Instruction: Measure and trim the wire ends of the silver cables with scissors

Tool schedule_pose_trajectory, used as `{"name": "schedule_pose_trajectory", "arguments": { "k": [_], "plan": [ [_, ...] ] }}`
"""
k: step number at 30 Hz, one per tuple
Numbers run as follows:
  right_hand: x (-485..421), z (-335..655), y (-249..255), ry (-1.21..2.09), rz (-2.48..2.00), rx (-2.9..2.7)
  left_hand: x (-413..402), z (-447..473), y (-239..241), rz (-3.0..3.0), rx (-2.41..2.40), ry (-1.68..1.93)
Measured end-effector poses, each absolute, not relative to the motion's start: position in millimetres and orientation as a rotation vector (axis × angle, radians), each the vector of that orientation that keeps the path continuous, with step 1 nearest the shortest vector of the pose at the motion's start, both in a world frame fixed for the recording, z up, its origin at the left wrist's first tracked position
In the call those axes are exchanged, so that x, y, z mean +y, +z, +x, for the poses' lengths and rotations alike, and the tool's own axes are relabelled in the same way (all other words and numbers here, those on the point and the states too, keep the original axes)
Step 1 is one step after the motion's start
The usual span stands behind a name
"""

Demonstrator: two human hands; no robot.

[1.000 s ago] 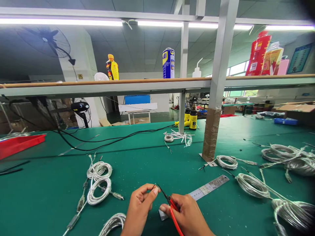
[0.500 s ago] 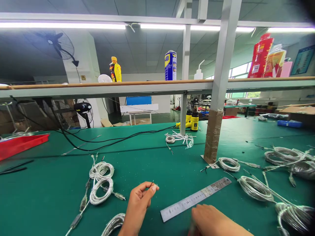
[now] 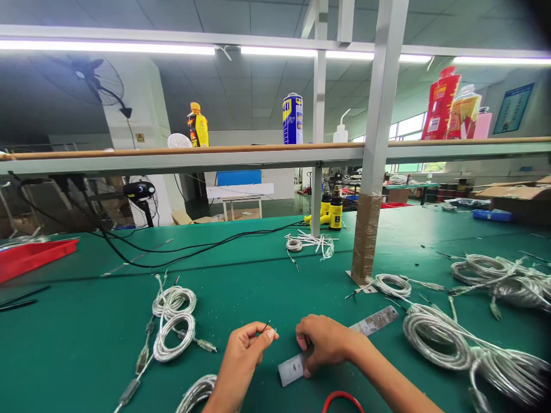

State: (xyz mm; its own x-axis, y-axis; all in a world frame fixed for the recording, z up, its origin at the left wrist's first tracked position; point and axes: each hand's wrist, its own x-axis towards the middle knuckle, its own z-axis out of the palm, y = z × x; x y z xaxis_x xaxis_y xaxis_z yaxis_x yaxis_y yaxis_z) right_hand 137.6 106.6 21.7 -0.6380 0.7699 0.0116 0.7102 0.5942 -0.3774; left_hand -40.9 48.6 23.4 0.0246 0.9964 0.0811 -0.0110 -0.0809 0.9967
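Observation:
My left hand (image 3: 247, 353) is closed in a pinch on the end of a cable, with a thin dark wire (image 3: 267, 326) sticking up past the fingertips. Most of that cable is hidden by the hand. To its right, my right hand (image 3: 325, 343) reaches over a steel ruler (image 3: 291, 370), fingers bent and thumb at its near edge, gripping it. The ruler lies slantwise on the green table and is partly covered by that hand. Below, a red looped handle (image 3: 343, 394) of a tool shows at the bottom edge; its kind is cut off from view.
Coiled clear-sheathed cables lie at left (image 3: 174, 337) and in a pile at right (image 3: 437, 338). A taped post (image 3: 367, 241) rises from the green table (image 3: 241, 287). Yellow heat guns (image 3: 334, 215) stand behind, and a red tray (image 3: 38, 258) sits at far left.
My right hand has moved up and left from the bottom edge onto the ruler. The red handle now shows below it. My left hand keeps its pinch; the view has shifted slightly.

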Motion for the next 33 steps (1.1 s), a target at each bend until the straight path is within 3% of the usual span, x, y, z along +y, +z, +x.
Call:
{"name": "schedule_pose_trajectory", "arguments": {
  "k": [5,13,33],
  "plan": [
    [108.3,132.4,9.6,0.589,-1.257,-2.508,49.2,-43.8,23.4,1.319,1.172,1.213],
    [99.5,112.9,-1.3,0.149,-1.458,-2.090,52.9,-44.7,13.1,1.369,1.238,1.063],
    [97.5,118.6,6.3,-0.019,-1.361,-2.054,49.1,-37.4,13.7,1.413,1.356,0.965]
  ]
}}
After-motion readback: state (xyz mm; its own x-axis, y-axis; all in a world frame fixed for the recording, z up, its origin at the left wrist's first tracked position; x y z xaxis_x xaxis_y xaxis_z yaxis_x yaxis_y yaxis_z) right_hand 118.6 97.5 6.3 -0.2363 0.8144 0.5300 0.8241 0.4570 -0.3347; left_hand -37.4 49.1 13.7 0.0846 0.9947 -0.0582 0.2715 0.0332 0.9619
